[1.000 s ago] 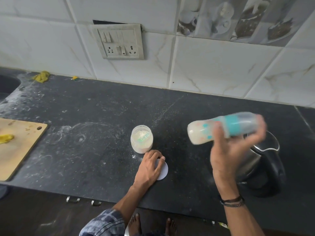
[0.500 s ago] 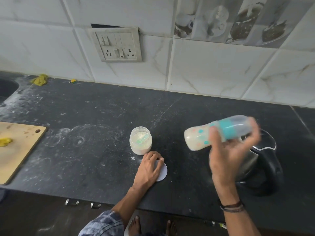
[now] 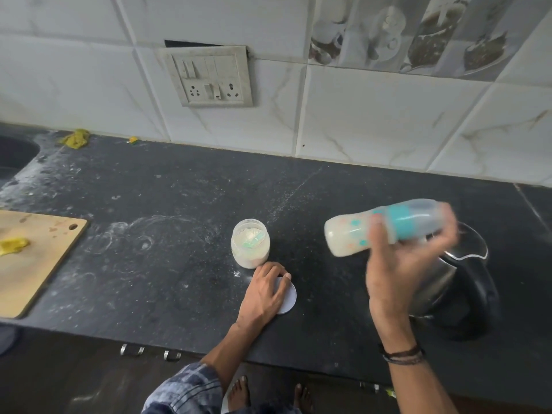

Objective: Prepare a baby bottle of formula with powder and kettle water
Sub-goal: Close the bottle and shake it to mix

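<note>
**Bottle held sideways in right hand, clear of the counter**

Head view: The right hand (image 3: pixel 400 264) grasps the baby bottle (image 3: pixel 349 237), fingers curled round its teal-collared end. It is held in the air at the left edge of the kettle (image 3: pixel 466 282). The bottle's long axis is near horizontal, with the base to the left toward the powder jar (image 3: pixel 250 248). The contents are milky white, and hand and bottle are blurred. Judged step: mixing. The left hand (image 3: pixel 263 291) rests on the white lid (image 3: pixel 289 297) with loose fingers, just beside the open jar.
</note>
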Demonstrator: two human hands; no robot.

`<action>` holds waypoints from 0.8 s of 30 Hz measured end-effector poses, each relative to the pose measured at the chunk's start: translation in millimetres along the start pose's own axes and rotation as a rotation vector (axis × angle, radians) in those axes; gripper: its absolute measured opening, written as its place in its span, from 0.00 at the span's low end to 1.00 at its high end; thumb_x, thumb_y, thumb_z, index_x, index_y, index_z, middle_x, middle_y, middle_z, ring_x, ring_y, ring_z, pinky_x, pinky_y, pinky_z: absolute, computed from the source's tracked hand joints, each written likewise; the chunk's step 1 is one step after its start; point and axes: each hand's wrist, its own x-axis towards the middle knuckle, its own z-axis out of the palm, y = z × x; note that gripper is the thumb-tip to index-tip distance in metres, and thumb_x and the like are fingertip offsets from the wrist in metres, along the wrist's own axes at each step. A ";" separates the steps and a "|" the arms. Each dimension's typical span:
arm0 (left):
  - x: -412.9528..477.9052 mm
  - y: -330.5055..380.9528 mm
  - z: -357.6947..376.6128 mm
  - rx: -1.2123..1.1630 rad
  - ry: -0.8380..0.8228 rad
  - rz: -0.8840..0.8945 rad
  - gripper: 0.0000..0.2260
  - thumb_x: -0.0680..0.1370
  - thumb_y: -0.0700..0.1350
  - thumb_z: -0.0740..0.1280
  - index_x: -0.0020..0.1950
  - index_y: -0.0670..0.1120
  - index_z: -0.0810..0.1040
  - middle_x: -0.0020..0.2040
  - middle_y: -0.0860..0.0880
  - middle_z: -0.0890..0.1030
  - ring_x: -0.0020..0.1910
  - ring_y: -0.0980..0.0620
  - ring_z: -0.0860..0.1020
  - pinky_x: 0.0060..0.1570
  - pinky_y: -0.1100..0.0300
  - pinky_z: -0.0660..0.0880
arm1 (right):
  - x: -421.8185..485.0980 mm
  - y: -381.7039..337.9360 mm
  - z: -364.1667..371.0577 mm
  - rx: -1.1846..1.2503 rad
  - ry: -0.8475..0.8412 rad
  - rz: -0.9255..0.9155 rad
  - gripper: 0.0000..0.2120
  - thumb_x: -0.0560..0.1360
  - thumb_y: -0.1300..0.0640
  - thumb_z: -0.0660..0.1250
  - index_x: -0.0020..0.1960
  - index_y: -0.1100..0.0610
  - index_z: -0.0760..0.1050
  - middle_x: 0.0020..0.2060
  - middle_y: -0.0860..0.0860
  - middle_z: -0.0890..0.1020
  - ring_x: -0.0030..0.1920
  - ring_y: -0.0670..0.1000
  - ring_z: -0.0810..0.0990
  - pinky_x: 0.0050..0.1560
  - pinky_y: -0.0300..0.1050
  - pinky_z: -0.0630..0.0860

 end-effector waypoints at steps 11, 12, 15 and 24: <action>-0.6 -1.4 0.5 0.006 0.006 0.006 0.06 0.83 0.45 0.63 0.50 0.47 0.78 0.52 0.56 0.78 0.56 0.58 0.72 0.61 0.74 0.61 | 4.9 -11.1 -1.0 -0.017 0.049 -0.123 0.38 0.75 0.66 0.72 0.76 0.67 0.52 0.62 0.45 0.73 0.55 0.40 0.82 0.54 0.35 0.79; -0.6 -0.7 0.5 0.005 0.010 0.005 0.06 0.83 0.46 0.62 0.51 0.48 0.78 0.53 0.56 0.77 0.56 0.58 0.71 0.61 0.74 0.61 | 5.1 -9.6 -0.3 -0.006 -0.032 -0.058 0.39 0.73 0.64 0.75 0.75 0.63 0.55 0.61 0.43 0.76 0.54 0.41 0.83 0.52 0.35 0.80; 0.7 3.0 0.4 -0.002 0.002 0.013 0.06 0.83 0.45 0.63 0.50 0.47 0.79 0.52 0.56 0.78 0.55 0.59 0.71 0.61 0.74 0.60 | 6.4 -8.7 -8.2 0.037 0.018 -0.060 0.39 0.74 0.60 0.78 0.75 0.60 0.56 0.63 0.45 0.76 0.56 0.47 0.83 0.53 0.43 0.82; -0.4 -0.8 0.3 0.006 -0.002 0.005 0.08 0.83 0.48 0.61 0.51 0.48 0.79 0.53 0.57 0.77 0.56 0.58 0.71 0.61 0.74 0.61 | -0.9 -1.1 -7.0 0.015 -0.010 -0.078 0.38 0.74 0.68 0.75 0.74 0.66 0.55 0.63 0.56 0.73 0.54 0.42 0.81 0.54 0.37 0.79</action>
